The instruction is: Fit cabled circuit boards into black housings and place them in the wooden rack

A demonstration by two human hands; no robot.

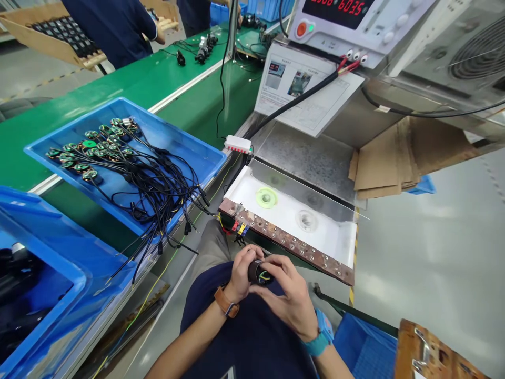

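Note:
Close to my body, my left hand (240, 273) is wrapped round a short black cylindrical housing (254, 272). Its open end faces up and to the right, and yellow and green wires show inside. My right hand (290, 295) curves about the other side, with thumb and forefinger at the rim; the exact fingertip contact is partly hidden. Just ahead of my hands is a brown strip (294, 241) with rows of metal studs, along the front of a white tray (335, 231). Small coloured connectors (240, 227) sit at its left end.
To the left, a blue tray (205, 152) holds several round circuit-board parts (90, 145) with black cables (158, 184) spilling over its edge. A second blue bin (74, 268) stands nearer. A power supply (335, 26) is above. Across the green bench (51, 126) is another person (112, 31).

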